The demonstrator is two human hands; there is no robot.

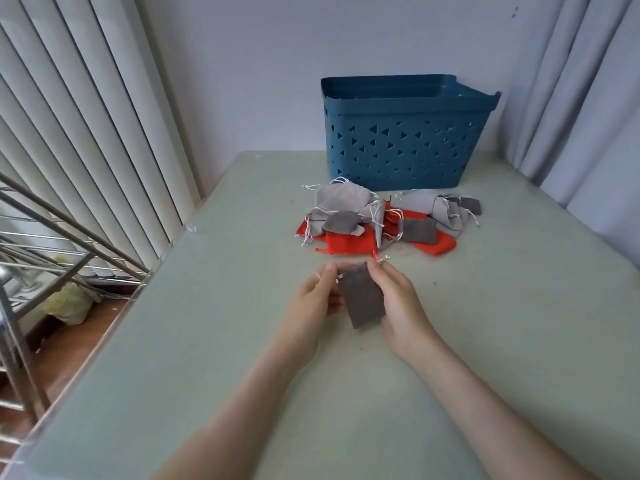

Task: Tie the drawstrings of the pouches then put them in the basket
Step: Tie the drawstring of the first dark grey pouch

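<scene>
A small dark grey pouch (364,299) is held between both hands above the middle of the table. My left hand (317,299) pinches its left top edge, where a white drawstring end shows. My right hand (398,299) grips its right side, with a white string end sticking out past the fingertips. Beyond the hands lies a heap of several pouches (384,220), light grey, dark grey and red, with loose white and red strings. The blue basket (405,133) with triangular holes stands behind the heap against the wall.
The pale green table (207,341) ends at a left edge, beyond which metal rails (52,244) and the floor show. Vertical blinds hang at left, and a curtain (588,98) at right beside the basket.
</scene>
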